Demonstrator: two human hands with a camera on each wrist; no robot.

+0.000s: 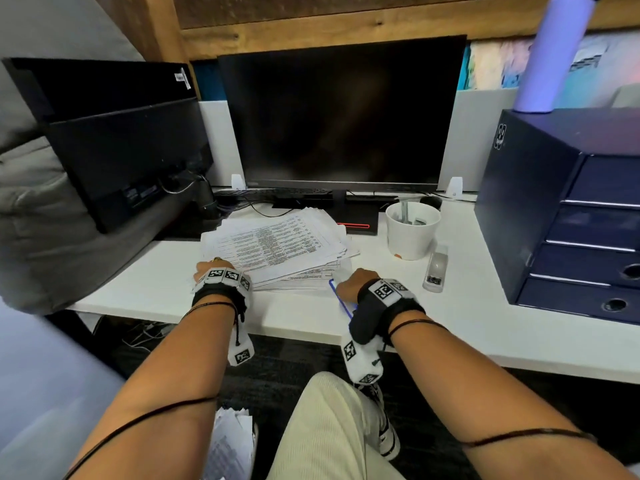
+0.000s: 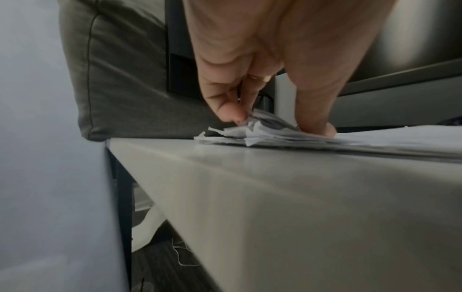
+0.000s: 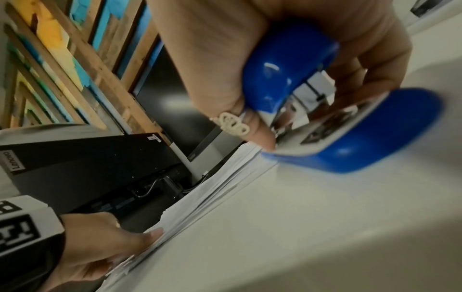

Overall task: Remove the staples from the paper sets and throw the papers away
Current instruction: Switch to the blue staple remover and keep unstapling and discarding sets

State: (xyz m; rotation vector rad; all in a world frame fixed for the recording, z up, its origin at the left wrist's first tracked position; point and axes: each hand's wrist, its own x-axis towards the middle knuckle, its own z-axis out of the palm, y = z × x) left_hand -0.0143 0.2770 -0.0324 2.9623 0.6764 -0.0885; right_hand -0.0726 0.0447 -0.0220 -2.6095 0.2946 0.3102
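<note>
A loose stack of printed paper sets [image 1: 277, 247] lies on the white desk [image 1: 156, 289] in front of the monitor. My left hand [image 1: 209, 266] is at the stack's near left corner. In the left wrist view its fingers [image 2: 230, 110] pinch the crumpled, lifted paper corner [image 2: 252, 128], and another finger presses the sheets down. My right hand [image 1: 353, 280] is at the stack's near right corner and grips a blue staple remover [image 3: 350, 138]. The tool's nose touches the edge of the papers [image 3: 225, 177]. No staple can be made out.
A white cup [image 1: 412, 237] and a grey stapler [image 1: 435, 268] stand right of the papers. A dark blue drawer unit [image 1: 571, 209] fills the right side. A black monitor [image 1: 343, 112] and a second screen [image 1: 114, 140] stand behind. Loose papers [image 1: 232, 441] lie below the desk.
</note>
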